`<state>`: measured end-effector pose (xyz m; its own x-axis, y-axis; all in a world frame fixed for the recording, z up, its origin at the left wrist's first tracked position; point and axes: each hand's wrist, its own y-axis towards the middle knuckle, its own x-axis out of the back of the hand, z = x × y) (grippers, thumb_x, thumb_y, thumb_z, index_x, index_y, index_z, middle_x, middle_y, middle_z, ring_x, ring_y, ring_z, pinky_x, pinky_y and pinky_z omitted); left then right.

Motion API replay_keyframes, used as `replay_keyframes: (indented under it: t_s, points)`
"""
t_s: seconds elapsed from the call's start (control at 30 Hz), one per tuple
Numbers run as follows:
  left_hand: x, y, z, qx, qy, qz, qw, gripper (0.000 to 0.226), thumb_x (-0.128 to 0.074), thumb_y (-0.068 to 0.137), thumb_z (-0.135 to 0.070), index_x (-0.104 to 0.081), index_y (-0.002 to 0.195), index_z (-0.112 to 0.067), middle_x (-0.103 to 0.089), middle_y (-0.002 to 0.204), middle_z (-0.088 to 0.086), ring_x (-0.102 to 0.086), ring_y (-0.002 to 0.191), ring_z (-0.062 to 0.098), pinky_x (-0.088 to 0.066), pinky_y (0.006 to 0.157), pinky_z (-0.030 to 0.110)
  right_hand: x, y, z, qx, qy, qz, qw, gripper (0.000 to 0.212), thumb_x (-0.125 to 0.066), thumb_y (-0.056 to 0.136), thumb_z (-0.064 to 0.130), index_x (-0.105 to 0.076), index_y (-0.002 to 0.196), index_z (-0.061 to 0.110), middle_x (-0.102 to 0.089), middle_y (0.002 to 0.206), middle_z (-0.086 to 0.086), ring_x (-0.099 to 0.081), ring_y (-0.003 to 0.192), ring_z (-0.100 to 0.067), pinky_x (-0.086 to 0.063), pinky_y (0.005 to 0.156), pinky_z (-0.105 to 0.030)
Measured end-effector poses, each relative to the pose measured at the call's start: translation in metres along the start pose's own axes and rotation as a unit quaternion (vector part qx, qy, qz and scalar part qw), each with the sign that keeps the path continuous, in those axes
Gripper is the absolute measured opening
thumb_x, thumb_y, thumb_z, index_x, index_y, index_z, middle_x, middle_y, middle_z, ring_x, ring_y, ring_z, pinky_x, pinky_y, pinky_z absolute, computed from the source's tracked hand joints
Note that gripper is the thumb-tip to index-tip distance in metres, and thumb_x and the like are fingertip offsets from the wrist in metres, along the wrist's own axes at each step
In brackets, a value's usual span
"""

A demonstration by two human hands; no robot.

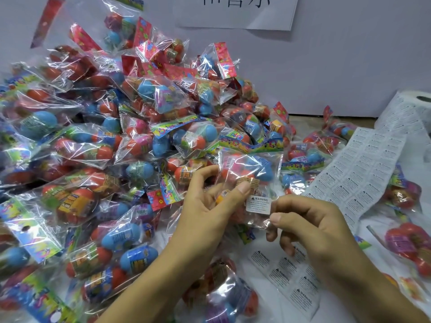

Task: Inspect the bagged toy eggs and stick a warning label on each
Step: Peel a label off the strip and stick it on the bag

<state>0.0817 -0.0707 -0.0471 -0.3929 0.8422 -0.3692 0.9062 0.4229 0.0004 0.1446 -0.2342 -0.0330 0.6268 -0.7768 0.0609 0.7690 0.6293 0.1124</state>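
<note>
My left hand grips a clear bag of toy eggs, thumb pressed on its front, with pink, blue and orange eggs inside. A white warning label lies on the lower part of that bag. My right hand pinches the bag's lower corner just right of the label, thumb and forefinger together. A big heap of bagged toy eggs fills the left and middle of the table.
A roll of warning labels stands at the right, its strip running down toward my hands. A loose label sheet lies below my right hand. More bags lie at the right. A white wall with a paper sign stands behind.
</note>
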Motion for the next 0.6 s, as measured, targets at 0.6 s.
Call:
replay_keyframes:
  t_s: [0.6]
  points:
    - [0.0066,0.0027,-0.0038,0.02,-0.073,0.054,0.996,0.04,-0.072,0.073,-0.014,-0.066,0.111,-0.024,-0.074,0.095,0.008,-0.068,0.083,0.025,-0.055,0.057,0.024,0.0075,0.0039,0.0002,0.028,0.012,-0.065,0.997,0.019,-0.065,0.077,0.024,-0.078,0.082,0.012,-0.068,0.072,-0.016,-0.056,0.06,-0.022,-0.044,0.047,-0.026]
